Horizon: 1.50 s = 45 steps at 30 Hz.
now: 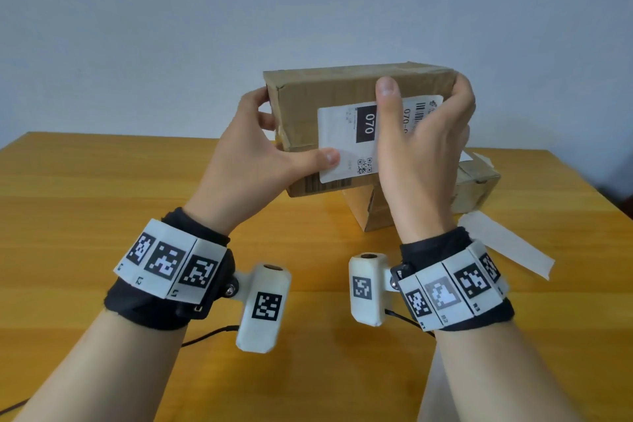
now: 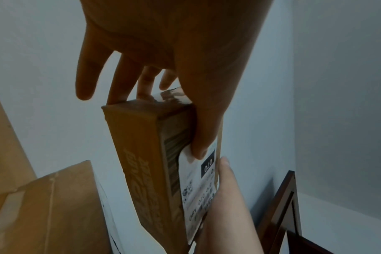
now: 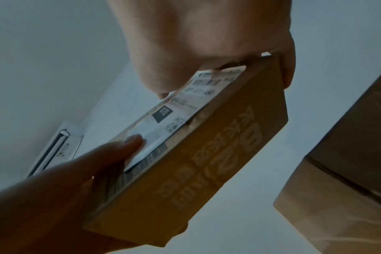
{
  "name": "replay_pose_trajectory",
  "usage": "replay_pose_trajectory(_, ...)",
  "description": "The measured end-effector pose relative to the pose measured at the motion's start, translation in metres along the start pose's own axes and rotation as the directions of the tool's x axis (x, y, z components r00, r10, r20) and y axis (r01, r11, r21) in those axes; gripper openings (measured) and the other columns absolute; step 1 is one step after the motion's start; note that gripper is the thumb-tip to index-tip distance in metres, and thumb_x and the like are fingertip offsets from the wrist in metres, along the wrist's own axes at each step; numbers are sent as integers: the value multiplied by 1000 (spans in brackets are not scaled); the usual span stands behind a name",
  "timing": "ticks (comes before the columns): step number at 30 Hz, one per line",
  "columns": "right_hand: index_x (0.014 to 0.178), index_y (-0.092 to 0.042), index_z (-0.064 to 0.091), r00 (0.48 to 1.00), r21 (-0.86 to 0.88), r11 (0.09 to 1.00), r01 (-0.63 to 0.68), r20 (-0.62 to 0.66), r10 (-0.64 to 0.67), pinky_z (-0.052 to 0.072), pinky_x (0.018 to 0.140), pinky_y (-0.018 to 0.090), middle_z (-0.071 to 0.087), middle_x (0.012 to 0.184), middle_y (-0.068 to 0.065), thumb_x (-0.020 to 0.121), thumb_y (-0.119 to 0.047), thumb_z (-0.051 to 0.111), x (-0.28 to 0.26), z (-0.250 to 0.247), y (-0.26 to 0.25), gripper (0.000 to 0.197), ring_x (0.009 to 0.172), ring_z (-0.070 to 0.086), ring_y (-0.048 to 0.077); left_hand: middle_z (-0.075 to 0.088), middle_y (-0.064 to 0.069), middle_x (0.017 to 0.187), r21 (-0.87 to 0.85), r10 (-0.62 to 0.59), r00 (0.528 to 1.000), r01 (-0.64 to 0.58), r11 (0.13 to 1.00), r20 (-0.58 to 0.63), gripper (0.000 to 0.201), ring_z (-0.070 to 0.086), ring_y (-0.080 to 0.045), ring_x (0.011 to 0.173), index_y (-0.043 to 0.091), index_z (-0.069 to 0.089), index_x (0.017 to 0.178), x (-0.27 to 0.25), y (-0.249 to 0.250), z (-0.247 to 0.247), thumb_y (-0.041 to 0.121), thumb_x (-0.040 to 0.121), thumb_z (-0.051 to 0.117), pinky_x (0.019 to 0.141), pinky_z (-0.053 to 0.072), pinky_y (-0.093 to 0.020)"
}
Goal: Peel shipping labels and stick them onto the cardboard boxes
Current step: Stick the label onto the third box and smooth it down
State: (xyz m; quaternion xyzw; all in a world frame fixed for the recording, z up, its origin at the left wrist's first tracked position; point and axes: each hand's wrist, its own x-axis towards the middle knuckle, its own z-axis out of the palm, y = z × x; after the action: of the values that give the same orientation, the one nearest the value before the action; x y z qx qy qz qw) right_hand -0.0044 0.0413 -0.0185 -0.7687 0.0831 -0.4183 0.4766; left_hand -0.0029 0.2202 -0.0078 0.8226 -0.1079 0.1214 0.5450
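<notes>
A brown cardboard box [image 1: 329,89] [image 2: 141,163] [image 3: 207,163] is held up above the table, its broad face toward me. A white shipping label [image 1: 346,147] [image 2: 196,185] [image 3: 180,110] marked 070 lies on that face. My left hand [image 1: 253,154] [image 2: 174,51] pinches the box's left end, fingers behind, thumb pressing the label's lower left corner. My right hand [image 1: 421,154] [image 3: 196,43] grips the right end, its fingers wrapped behind and its thumb lying up across the label's middle. The label's right part is hidden by that hand.
A second cardboard box [image 1: 476,185] [image 2: 43,206] [image 3: 348,154] lies on the wooden table [image 1: 102,216] just behind and below the held one. A white strip of backing paper [image 1: 507,247] lies to the right of my right wrist. A plain wall stands behind.
</notes>
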Motion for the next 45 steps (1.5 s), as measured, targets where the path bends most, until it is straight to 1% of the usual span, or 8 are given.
replay_pose_trajectory(5,155,-17,21,1000,-46,999,-17,-16,16,50,101,58,38,150,2,86,-84,37,2,-1,2,97,136,39,22,61,14,120,70,33,999,-34,997,11,94,67,-4,101,29,43,146,-7,7,3,52,70,93,79,59,-26)
replay_pose_trajectory(12,146,-8,26,999,9,999,37,-36,-37,58,89,49,47,141,11,73,-98,26,5,-1,9,116,126,53,28,63,17,114,115,81,997,-79,990,-15,93,70,-7,96,35,47,139,-10,15,2,65,60,85,83,62,-41)
replay_pose_trajectory(19,121,-8,34,991,114,989,90,-113,-77,51,53,21,53,92,-9,91,-71,41,15,-9,16,70,72,64,7,66,17,117,129,153,988,-153,980,12,94,71,1,88,34,49,144,-6,13,-7,64,62,86,78,63,-30)
replay_pose_trajectory(29,106,-11,34,983,143,984,109,-161,-86,38,55,6,43,78,-13,108,-37,46,15,-5,27,29,62,51,-12,69,13,124,121,198,979,-203,972,46,98,70,2,99,33,52,146,-2,10,-22,67,60,83,82,65,-38)
replay_pose_trajectory(35,95,-17,41,978,126,991,46,-209,-19,38,51,25,42,65,-11,108,-49,34,23,-10,31,35,53,49,2,69,15,116,128,193,979,-201,971,70,94,74,-3,86,34,53,146,-3,12,-23,57,62,88,75,63,-26)
replay_pose_trajectory(39,78,-31,43,972,79,996,-33,-230,51,45,61,36,50,67,-5,101,-62,21,25,-12,29,44,67,62,23,70,15,115,104,172,981,-181,978,91,87,76,-6,85,37,56,143,-1,10,-26,48,66,96,79,65,-34)
replay_pose_trajectory(42,80,-28,48,976,144,986,-87,-187,114,43,58,24,53,70,-7,109,-49,21,27,-15,27,45,64,60,9,71,12,116,46,139,985,-144,989,102,80,77,-8,91,41,61,138,1,5,-28,54,65,91,80,66,-41)
replay_pose_trajectory(45,102,-19,52,990,161,983,-90,-95,107,41,56,10,55,83,-9,112,-44,24,26,-17,22,39,65,60,-8,71,12,113,61,107,992,-111,992,68,78,75,-4,94,45,62,135,2,2,-26,62,63,85,84,65,-42)
